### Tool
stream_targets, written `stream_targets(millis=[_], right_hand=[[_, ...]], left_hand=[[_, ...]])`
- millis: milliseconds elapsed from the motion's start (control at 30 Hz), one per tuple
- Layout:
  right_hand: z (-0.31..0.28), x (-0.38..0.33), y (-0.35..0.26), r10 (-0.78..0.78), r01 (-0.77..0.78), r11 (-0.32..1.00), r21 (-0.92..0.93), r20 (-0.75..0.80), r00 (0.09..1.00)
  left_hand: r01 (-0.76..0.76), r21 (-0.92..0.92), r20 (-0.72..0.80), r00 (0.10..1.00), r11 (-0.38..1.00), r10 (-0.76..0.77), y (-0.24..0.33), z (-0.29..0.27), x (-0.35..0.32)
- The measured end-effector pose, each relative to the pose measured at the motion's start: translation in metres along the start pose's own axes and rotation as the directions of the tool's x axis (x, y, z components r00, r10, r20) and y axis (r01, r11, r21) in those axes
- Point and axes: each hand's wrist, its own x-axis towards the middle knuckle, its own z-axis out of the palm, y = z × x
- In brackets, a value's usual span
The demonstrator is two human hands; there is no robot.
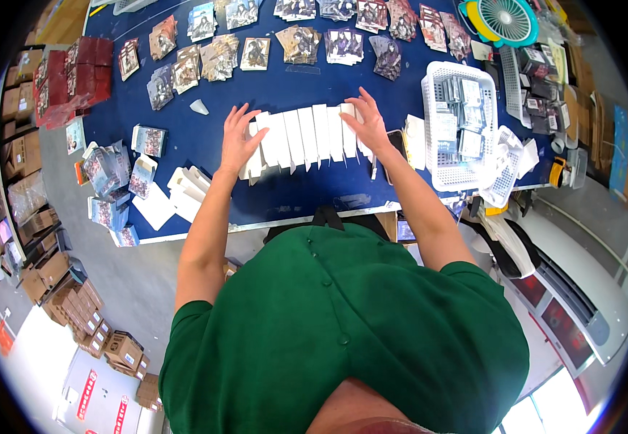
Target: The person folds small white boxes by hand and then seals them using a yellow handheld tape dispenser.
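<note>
A row of several white flat boxes or folded card pieces (297, 137) lies fanned side by side on the blue table, their narrow ends pointing toward me. At the row's left end is my left hand (239, 142), fingers apart, its thumb touching the outermost white pieces. My right hand (369, 127) is at the opposite end, its thumb on the last pieces and its other fingers spread above them. Neither hand has lifted anything off the table. Just beside my right wrist lies a dark phone-like object (396, 142), partly covered by the arm.
Stacks of picture cards (298, 45) line the far side. A white basket (431, 170) of small wrapped packs stands right, below a teal fan (506, 20). Small printed boxes (142, 176) and loose white boxes (184, 194) lie left. Red packages (86, 76) sit far left.
</note>
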Motion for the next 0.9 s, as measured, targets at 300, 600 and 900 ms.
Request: stream_targets(millis=[300, 600, 900], right_hand=[[0.007, -0.003, 0.002, -0.001, 0.008, 0.992, 0.129, -0.055, 0.998], [0.018, -0.002, -0.039, -0.111, 0.076, 0.94, -0.332, -0.087, 0.99], [0.023, -0.001, -0.063, -0.216, 0.198, 0.823, -0.532, 0.029, 0.976]], left_hand=[[0.035, -0.047, -0.069, 0.997, 0.998, -0.038, 0.004, 0.009, -0.006], [0.062, -0.078, -0.085, 0.994, 0.995, -0.069, 0.004, 0.01, -0.008], [0.086, -0.232, -0.196, 0.971, 0.969, -0.133, 0.005, 0.005, -0.009]])
